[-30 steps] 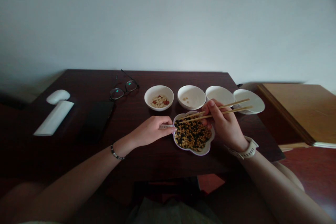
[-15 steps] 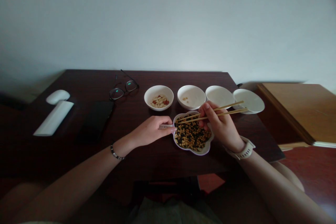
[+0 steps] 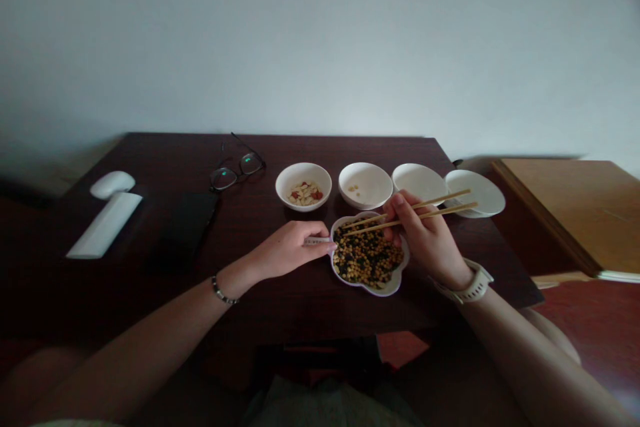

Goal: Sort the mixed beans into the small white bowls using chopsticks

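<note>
Four bowls [image 3: 304,175], and it's two chopsticks [image 3: 455,209] in play!
Counting on: one left hand [image 3: 285,249], one right hand [image 3: 427,240], one dish [image 3: 396,281], its beans [image 3: 367,260] too tiny to tally, one watch [image 3: 475,283], one bracelet [image 3: 220,289], one pair of glasses [image 3: 250,163], two white objects [image 3: 105,225], one dark slab [image 3: 183,223], and one table [image 3: 285,310].

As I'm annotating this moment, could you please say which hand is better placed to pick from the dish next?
Probably the right hand: it holds the chopsticks, their tips at the beans in the dish. The left hand looks busy, gripping the dish's handle.
</note>
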The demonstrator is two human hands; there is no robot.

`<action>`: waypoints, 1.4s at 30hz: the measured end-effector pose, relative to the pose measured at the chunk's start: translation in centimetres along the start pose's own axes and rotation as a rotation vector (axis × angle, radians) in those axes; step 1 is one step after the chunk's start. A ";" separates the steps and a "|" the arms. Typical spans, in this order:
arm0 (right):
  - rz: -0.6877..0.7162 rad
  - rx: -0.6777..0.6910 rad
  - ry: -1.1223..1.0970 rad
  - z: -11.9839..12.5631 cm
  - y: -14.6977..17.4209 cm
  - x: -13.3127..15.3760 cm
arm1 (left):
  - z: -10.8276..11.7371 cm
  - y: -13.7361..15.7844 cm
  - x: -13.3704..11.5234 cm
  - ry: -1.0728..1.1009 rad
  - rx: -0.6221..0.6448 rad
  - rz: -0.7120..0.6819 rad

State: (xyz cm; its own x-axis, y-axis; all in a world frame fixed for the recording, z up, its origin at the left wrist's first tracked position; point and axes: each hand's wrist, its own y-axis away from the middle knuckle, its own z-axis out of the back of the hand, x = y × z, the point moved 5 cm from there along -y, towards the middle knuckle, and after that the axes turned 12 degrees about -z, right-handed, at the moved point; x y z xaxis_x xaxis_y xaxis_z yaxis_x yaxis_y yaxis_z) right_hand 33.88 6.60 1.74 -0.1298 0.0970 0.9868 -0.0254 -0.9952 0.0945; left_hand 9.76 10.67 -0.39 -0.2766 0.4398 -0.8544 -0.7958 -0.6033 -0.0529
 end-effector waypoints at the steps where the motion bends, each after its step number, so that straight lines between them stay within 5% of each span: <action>1: 0.000 0.001 0.006 0.0 -0.1 -0.1 | 0.0 0.0 0.0 -0.002 -0.001 -0.001; 11: 0.023 -0.058 0.005 0.3 -0.1 0.1 | -0.1 0.1 0.1 0.016 -0.007 -0.007; 20: 0.023 -0.084 -0.215 1.6 0.8 1.7 | -0.1 0.1 0.1 0.013 -0.010 -0.015; 27: 0.208 -0.483 -0.230 9.2 0.2 3.4 | -0.1 0.2 0.4 0.015 -0.005 -0.011; 32: 0.247 -0.600 -0.115 12.9 -0.7 2.8 | -0.3 0.1 0.6 0.041 -0.006 -0.005; 36: 0.191 -0.501 -0.158 11.3 -0.6 2.3 | -0.3 0.1 0.6 0.059 0.001 0.008; 42: -0.009 -0.110 -0.042 4.1 0.2 1.5 | -0.2 0.1 0.4 0.067 -0.006 0.022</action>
State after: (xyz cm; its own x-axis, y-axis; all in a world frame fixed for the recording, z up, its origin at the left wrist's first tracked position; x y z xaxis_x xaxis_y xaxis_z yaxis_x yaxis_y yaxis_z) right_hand 37.74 6.46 3.74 -0.0871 0.1034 0.9908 -0.1353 -0.9866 0.0911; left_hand 9.72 10.65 -0.81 -0.2573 0.3812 -0.8879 -0.7865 -0.6165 -0.0367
